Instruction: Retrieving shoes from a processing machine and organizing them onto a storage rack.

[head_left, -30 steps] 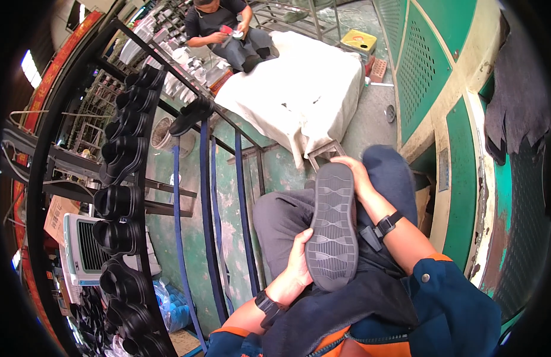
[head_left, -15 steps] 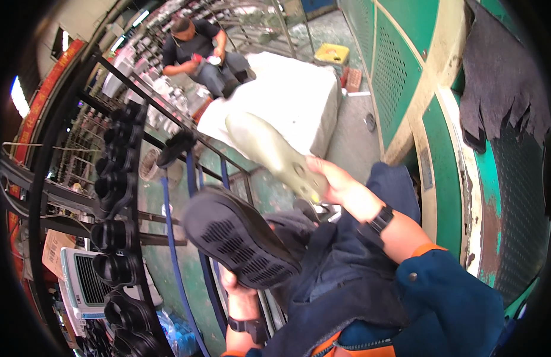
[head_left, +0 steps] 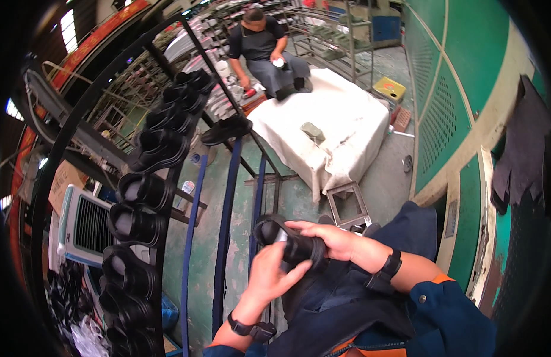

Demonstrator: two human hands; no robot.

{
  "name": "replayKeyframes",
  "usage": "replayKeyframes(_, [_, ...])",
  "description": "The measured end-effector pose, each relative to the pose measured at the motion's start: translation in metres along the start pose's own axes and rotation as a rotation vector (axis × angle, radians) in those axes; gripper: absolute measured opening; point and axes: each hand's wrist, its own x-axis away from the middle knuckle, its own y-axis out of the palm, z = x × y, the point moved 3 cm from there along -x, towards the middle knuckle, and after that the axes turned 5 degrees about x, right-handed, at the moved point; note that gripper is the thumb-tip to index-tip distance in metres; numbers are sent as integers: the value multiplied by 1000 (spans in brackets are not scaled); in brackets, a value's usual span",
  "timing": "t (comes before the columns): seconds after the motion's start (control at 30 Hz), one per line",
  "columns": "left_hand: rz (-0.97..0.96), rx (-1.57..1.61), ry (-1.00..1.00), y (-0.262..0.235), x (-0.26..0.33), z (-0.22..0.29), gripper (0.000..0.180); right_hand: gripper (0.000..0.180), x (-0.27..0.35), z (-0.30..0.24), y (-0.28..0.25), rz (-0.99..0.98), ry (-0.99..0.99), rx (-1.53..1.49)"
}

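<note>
A black shoe is held above my lap, its opening facing up and a pale patch showing inside. My right hand grips it from the right, fingers along its far side. On the near left side, my left hand is closed against the shoe, thumb spread along the side and fingertips at the opening; what those fingertips touch inside is hidden. Farther off, an olive-grey object lies on the white-covered block, too small to identify surely.
To the left, a black rack holds several black shoes. Another dark shoe rests on the rack's far end beside blue rails. A co-worker sits beyond the block. Green panels line the right; a metal frame stands ahead.
The olive shoe last has left my right hand, which now grips the black shoe. The shoe has turned from sole-up to opening-up and moved right. My view has shifted left.
</note>
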Motion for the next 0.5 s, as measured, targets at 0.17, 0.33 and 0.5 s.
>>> replayKeyframes(0.17, [85,-293,79,3,-46,-50,28,50,10,-43,0,231,-67,247])
replayKeyframes(0.33, [299,-595,-25,-42,-144,-187,42,41,38,-70,-21,120,-122,257])
replayKeyframes(0.5, [91,-134,-317,5,-153,-231,67,38,55,-83,-11,255,-60,452])
